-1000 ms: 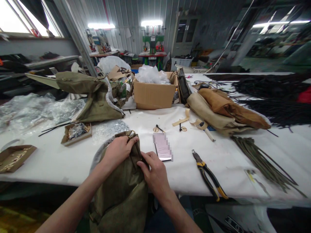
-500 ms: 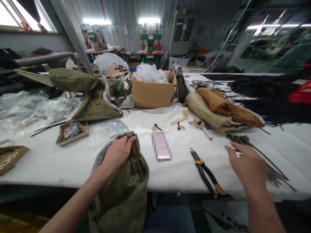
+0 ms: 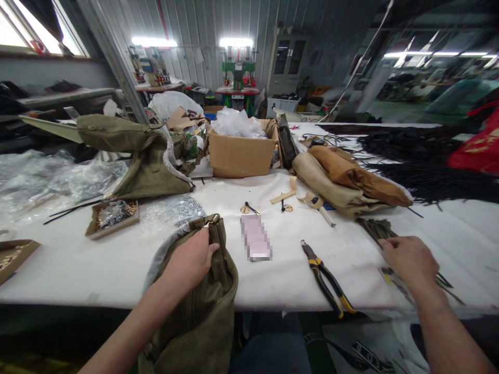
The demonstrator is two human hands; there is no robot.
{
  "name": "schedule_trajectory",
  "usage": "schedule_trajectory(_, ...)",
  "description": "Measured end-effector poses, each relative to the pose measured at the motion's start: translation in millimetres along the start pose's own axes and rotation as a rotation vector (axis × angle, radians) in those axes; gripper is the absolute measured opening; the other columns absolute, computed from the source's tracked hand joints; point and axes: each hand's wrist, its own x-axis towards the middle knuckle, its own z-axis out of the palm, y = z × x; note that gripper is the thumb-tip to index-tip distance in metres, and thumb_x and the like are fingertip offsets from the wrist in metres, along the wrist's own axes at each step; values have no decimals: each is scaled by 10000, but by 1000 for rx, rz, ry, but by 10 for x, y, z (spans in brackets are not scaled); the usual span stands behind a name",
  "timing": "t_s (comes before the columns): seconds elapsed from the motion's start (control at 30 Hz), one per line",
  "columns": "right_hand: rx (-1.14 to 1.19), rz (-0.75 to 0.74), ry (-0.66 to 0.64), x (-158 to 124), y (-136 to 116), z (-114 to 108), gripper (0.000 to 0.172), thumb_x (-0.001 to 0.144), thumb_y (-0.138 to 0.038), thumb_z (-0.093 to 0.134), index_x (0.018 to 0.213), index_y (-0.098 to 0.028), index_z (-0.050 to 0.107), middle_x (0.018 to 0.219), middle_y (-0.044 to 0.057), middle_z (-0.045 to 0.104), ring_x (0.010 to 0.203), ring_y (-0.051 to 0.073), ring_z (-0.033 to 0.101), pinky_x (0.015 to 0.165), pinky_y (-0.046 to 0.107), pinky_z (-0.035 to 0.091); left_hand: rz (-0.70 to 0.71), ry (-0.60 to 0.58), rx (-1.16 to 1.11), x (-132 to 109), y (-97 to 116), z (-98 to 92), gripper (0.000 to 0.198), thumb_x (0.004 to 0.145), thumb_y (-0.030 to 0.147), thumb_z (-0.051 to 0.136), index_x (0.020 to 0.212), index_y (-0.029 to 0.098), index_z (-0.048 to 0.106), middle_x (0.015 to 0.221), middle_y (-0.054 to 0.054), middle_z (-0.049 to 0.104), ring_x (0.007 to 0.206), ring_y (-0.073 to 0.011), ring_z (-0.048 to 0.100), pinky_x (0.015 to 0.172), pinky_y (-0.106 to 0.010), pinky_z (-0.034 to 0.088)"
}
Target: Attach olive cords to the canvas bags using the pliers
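Observation:
My left hand (image 3: 191,262) is closed on the top edge of an olive-green bag (image 3: 210,322), near the metal fitting at its zipper. The bag hangs over the table's front edge, its pale lining showing at the left. At the right, my right hand (image 3: 411,259) is closed, thumb and fingers pinched on a bundle of olive cords (image 3: 372,227). Part of that bundle is hidden under the hand. Between my hands lie yellow-and-black pliers (image 3: 325,280) and a phone (image 3: 256,238) with a blurred-out screen. Behind the phone are two small gold charms (image 3: 287,208) with black tabs.
An open cardboard box (image 3: 241,156) with plastic bags stands at the back of the white table (image 3: 273,291). Folded tan and brown bags (image 3: 343,176) lie to its right, another olive bag (image 3: 144,171) to its left. A small tray of hardware (image 3: 113,218) sits at left.
My right hand has come down onto the olive cords and its fingers have closed. My left hand has slid slightly down from the bag's metal fitting, still gripping. The view has shifted slightly.

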Motion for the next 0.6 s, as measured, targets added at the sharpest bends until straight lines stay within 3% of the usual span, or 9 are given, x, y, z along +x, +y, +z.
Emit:
schedule_trajectory(0.13,131,86,150,-43,-144,-238,474,916,-557,579,961,-164,840,1036,331,726,1118,546,685,856,662,507,84,25,-53,-81,-10,59,236,1016,261,533,1218,159,601,1277,-227,714,1232,-378,683,1108,-506,506)
schedule_trajectory(0.23,535,173,169,-222,-415,-452,365,883,-567,697,936,-219,794,1042,280,758,1094,497,718,991,693,523,99,34,-56,-96,-44,130,322,1004,253,540,1292,122,597,1332,-252,692,1278,-390,663,1150,-527,496)
schedule_trajectory(0.3,955,245,70,-409,-673,-566,269,837,-508,799,882,-248,748,1130,247,772,986,402,759,955,613,590,97,49,-58,-98,-76,170,392,1004,268,548,1365,117,576,1402,-256,673,1328,-389,649,1183,-521,484)
schedule_trajectory(0.37,1255,277,-53,-635,-963,-634,273,794,-461,869,846,-236,723,1166,219,774,826,279,749,805,475,639,86,77,-74,-104,-107,200,461,1012,286,546,1440,117,533,1461,-254,653,1363,-384,640,1199,-508,478)
schedule_trajectory(0.47,1418,271,-212,-1027,-1393,-654,447,682,-424,979,995,-226,730,1042,133,791,633,155,633,578,309,567,32,105,-110,-124,-133,223,531,1026,323,535,1502,99,460,1395,-259,687,1299,-393,680,1132,-511,519)
schedule_trajectory(0.53,1497,228,-346,-1311,-1641,-626,600,689,-390,995,1194,-277,692,1027,78,793,593,133,592,535,272,525,8,107,-132,-141,-139,227,524,1026,345,540,1484,106,454,1307,-247,716,1234,-396,705,1076,-505,540)
schedule_trajectory(0.6,1537,183,-497,-1587,-1832,-569,567,781,-391,953,1269,-309,677,1074,67,791,605,133,607,562,284,544,13,112,-147,-154,-144,226,480,1017,351,554,1434,127,478,1253,-226,726,1194,-387,714,1050,-490,542)
